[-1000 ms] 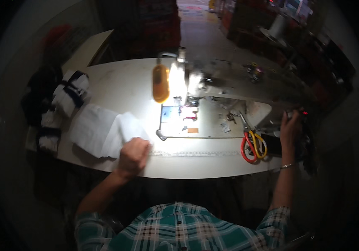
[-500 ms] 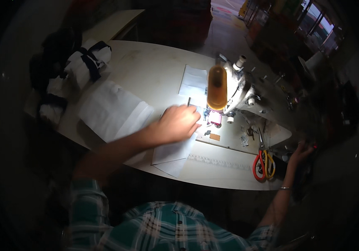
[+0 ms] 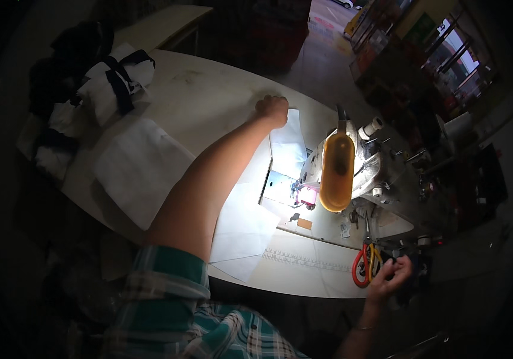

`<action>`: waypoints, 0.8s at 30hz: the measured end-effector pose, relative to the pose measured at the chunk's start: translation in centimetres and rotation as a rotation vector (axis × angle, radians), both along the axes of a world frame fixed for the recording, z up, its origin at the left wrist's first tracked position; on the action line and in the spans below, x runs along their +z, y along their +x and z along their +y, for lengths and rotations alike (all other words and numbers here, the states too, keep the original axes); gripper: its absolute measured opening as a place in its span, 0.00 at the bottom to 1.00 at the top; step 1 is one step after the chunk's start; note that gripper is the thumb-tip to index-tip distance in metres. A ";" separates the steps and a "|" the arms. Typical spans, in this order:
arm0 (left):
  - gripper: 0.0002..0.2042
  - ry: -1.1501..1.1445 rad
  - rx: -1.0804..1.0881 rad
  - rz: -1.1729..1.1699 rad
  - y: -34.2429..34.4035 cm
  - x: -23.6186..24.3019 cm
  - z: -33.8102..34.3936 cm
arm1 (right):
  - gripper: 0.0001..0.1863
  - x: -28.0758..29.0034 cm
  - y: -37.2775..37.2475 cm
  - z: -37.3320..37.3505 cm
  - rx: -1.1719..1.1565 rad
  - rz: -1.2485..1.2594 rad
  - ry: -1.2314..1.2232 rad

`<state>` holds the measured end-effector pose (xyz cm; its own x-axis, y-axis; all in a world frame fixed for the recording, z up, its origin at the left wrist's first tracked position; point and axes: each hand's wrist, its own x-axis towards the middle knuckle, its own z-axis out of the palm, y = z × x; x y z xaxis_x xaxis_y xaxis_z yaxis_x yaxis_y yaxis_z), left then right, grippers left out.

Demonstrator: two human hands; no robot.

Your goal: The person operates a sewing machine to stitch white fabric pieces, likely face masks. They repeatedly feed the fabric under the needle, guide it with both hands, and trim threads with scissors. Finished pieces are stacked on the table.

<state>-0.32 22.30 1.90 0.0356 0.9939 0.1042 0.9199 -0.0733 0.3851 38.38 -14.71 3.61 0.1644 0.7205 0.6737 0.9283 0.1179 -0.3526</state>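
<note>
My left hand (image 3: pixel 273 110) reaches far across the table, its fingers curled closed at the far corner of a small white piece (image 3: pixel 288 143). Whatever is in those fingers is hidden. A sewing machine (image 3: pixel 361 161) stands to the right, its lamp-lit needle area around a pink part (image 3: pixel 308 196). Under my left forearm lie white fabric pieces (image 3: pixel 241 224). My right hand (image 3: pixel 391 277) hovers at the table's near right edge, fingers loosely bent and apart, with nothing visible in them. Beside it are scissors (image 3: pixel 364 263) with red and yellow handles.
A large white cloth (image 3: pixel 139 170) lies to the left, with a heap of white and dark cloth (image 3: pixel 113 90) beyond it. A printed ruler scale (image 3: pixel 304 258) runs along the near edge. An orange-yellow translucent cover (image 3: pixel 336 173) hangs before the machine head. Another table (image 3: pixel 166 24) stands behind.
My left hand has moved from beside the needle area to the far side of the table. My right hand has come inward beside the scissors. The view has shifted.
</note>
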 end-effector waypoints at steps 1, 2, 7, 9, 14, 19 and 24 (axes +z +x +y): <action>0.13 -0.090 -0.013 -0.017 -0.2 1.2 -0.1 | 0.17 0.2 -1.7 0.8 0.065 -0.181 0.050; 0.13 -0.180 -0.022 -0.035 -0.5 2.3 -0.4 | 0.14 0.5 -3.3 1.6 0.128 -0.363 0.110; 0.12 -0.118 -0.247 -0.142 -5.2 6.2 -4.8 | 0.13 4.0 -13.9 2.3 0.629 0.040 -0.214; 0.12 -0.146 -0.325 -0.301 -6.9 7.9 -9.1 | 0.15 3.5 -17.1 3.9 0.856 0.203 -0.205; 0.08 -0.281 -0.398 -0.897 -8.6 9.0 -21.8 | 0.16 4.2 -24.3 6.7 0.947 0.583 -0.205; 0.12 0.017 -0.402 -0.951 -6.0 4.5 -28.1 | 0.12 2.3 -26.8 8.6 1.042 1.287 -0.485; 0.07 -0.131 -0.263 -1.211 -4.7 5.0 -29.2 | 0.08 0.7 -25.2 8.6 1.064 1.422 -0.490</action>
<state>-4.98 -6.94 6.90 0.1847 0.9767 0.1096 -0.0684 -0.0985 0.9928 13.15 -6.09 4.29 -0.2481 0.9533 0.1725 -0.4552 0.0424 -0.8894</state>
